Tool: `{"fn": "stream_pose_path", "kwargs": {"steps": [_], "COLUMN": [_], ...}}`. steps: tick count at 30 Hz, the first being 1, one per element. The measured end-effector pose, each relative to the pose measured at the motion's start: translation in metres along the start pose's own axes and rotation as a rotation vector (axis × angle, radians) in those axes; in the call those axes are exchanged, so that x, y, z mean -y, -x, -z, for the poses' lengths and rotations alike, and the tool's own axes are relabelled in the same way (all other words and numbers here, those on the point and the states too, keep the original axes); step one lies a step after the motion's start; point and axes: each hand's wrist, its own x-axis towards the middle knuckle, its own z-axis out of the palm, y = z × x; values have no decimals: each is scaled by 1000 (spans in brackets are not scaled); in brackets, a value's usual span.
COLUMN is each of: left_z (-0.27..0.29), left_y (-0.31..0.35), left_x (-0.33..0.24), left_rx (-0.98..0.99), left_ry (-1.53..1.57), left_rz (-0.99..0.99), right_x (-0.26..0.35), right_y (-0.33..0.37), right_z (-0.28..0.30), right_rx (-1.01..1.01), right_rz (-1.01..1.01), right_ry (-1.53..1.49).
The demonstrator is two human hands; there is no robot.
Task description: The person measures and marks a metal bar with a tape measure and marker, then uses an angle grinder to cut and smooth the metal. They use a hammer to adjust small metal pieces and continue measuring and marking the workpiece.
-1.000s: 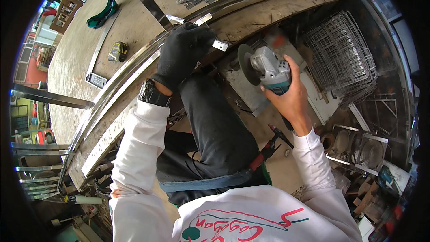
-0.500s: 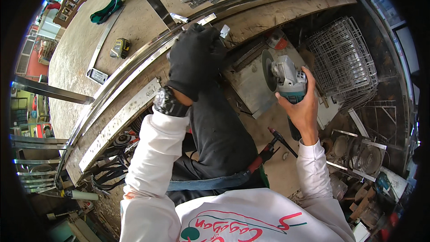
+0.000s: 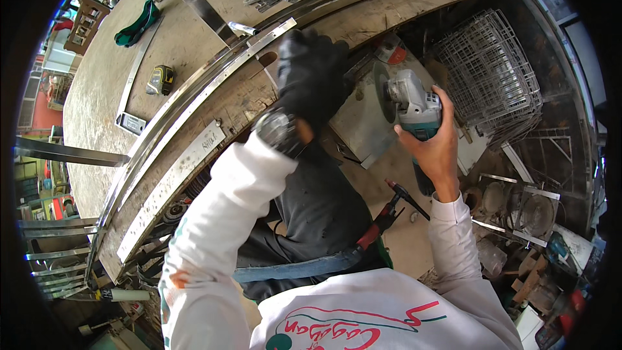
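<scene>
The fingers (image 3: 448, 105) of my right hand (image 3: 438, 152) were wrapped round the angle grinder (image 3: 414, 100), out to the right of the long metal strip (image 3: 272, 37). My gloved left hand (image 3: 314, 78), just right of that strip's end, was blurred; from my remote view I couldn't tell whether it grasped anything. It had just shifted rightward, baring more of the strip and narrowing the gap to the grinder. The tool looked grey-headed and teal-bodied, its round disc (image 3: 382, 91) turned toward the strip. Tape measure (image 3: 160, 80) and surface (image 3: 97, 110) lay left of the strip.
</scene>
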Motion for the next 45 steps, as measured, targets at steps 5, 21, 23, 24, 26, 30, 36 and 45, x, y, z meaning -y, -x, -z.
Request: {"fn": "stream_pose_path", "kwargs": {"steps": [5, 21, 23, 24, 26, 30, 36, 45], "left_z": [-13, 58, 54, 52, 45, 39, 46, 39], "left_y": [-21, 54, 47, 46, 46, 41, 53, 55], "left_x": [7, 59, 63, 65, 65, 60, 56, 63], "left_rx": [191, -84, -80, -80, -81, -125, -66, -68], "left_ry": [-177, 591, 557, 562, 572, 517, 421, 407], "left_rz": [17, 141, 152, 173, 216, 148, 127, 65], "right_x": [-13, -5, 4, 10, 18, 27, 42, 53], "right_y": [3, -1, -4, -6, -10, -19, -27, -40], "right_z": [11, 7, 3, 1, -2, -8, -7, -1], "right_rx": [-79, -19, 9, 26, 61, 66, 129, 169], "right_rz": [35, 52, 31, 45, 72, 234, 237, 419], "right_ry": [70, -5, -49, -54, -65, 83, 154, 287]}}
